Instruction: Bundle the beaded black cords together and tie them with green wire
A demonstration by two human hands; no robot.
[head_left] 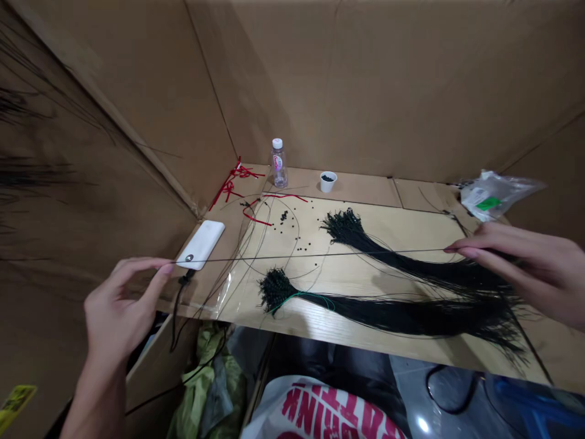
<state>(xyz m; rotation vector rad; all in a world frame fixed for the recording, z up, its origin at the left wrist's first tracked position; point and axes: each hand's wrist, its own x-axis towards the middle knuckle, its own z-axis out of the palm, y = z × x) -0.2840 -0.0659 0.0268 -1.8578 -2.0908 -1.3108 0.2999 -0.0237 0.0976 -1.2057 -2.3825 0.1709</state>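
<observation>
A thin black string (pixel 311 255) is stretched taut across the wooden table (pixel 411 225). My left hand (pixel 121 308) pinches its left end near a white power bank (pixel 201 244). My right hand (pixel 530 265) pinches the right end over the tails of two bundles of black strings. One bundle (pixel 393 253) fans from a knotted head at the middle. The other bundle (pixel 365 305) lies nearer me, tied with green thread. Small black beads (pixel 297 238) are scattered on the board.
Cardboard walls (pixel 365 79) enclose the table. At the back stand a small clear bottle (pixel 278 163), a white cup (pixel 328 181) of beads and red strings (pixel 235 180). A plastic packet (pixel 491 194) lies back right. Bags (pixel 315 408) and a cable sit under the table's edge.
</observation>
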